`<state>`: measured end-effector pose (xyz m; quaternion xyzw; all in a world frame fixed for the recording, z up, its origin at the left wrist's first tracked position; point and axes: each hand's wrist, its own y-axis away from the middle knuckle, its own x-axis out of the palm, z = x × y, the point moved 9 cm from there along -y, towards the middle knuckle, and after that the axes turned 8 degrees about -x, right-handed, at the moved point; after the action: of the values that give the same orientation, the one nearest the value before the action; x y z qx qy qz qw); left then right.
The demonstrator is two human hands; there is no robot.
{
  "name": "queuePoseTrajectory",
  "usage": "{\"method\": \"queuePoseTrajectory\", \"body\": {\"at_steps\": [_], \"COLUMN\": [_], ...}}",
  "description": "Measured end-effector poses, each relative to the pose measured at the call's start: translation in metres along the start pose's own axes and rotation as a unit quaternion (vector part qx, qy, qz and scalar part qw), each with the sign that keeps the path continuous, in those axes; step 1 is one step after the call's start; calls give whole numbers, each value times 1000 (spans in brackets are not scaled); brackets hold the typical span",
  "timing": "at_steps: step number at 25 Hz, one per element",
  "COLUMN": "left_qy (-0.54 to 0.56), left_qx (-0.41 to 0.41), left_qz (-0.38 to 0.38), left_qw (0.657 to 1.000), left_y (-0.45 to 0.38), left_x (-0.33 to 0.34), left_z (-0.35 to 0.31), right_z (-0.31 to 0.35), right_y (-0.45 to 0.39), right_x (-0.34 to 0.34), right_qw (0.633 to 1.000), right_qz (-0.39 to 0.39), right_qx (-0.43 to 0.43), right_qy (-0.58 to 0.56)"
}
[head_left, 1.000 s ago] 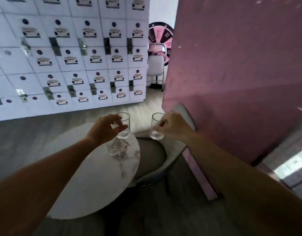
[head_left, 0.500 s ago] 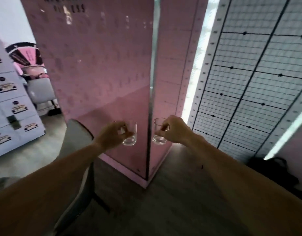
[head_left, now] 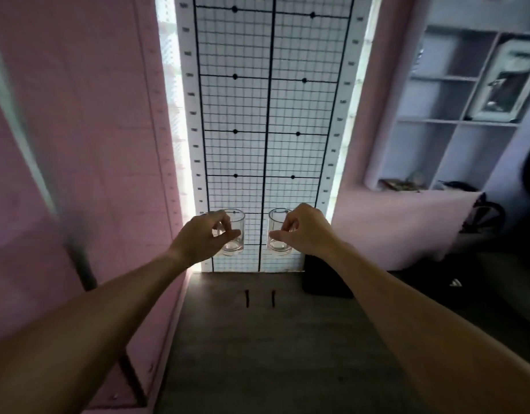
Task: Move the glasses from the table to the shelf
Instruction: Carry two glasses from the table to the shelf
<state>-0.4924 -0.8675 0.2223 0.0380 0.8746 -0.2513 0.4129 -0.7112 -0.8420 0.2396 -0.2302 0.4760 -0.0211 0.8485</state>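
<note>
A tall white panel (head_left: 266, 121), ruled with a black grid and dotted lines, is backlit along both edges. It is flanked by pink walls (head_left: 78, 130). A grey wood-grain floor (head_left: 266, 354) bears two short dark marks (head_left: 259, 297). At the right, white open shelving (head_left: 454, 115) holds a framed picture (head_left: 508, 82).

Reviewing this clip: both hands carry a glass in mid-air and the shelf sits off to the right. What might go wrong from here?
1. Each clear glass, left and right, is pinched only by fingertips of the left hand and right hand, so either might slip.
2. The glasses hang close together and might knock.
3. The dark bag lies on the floor toward the shelf, a possible trip hazard.
</note>
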Motion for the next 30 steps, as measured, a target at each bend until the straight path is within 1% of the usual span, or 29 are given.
{"method": "queuePoseTrajectory", "body": {"at_steps": [4, 8, 12, 15, 19, 24, 30], "left_qy": [54, 98, 128, 147, 129, 128, 153], "left_qx": [47, 77, 111, 139, 178, 192, 191], "left_qz": [45, 76, 128, 149, 180, 185, 145], "left_qw": [996, 989, 977, 968, 959, 955, 959], "left_y": [-79, -136, -179, -203, -235, -286, -364], "left_x": [50, 93, 151, 189, 245, 302, 347], "left_z": [-36, -70, -123, -168, -235, -312, -394], "right_z": [-58, -106, -156, -192, -250, -326, -415], "right_y": [-17, -8, 16, 30, 42, 39, 20], "right_x": [-43, -81, -128, -161, -207, -270, -351], "right_qw": [996, 986, 971, 959, 946, 942, 940], "right_qz": [-55, -98, -130, -159, -177, -184, -198], "right_qx": [59, 112, 171, 204, 235, 241, 231], "right_qy": [40, 74, 107, 119, 134, 143, 152]}}
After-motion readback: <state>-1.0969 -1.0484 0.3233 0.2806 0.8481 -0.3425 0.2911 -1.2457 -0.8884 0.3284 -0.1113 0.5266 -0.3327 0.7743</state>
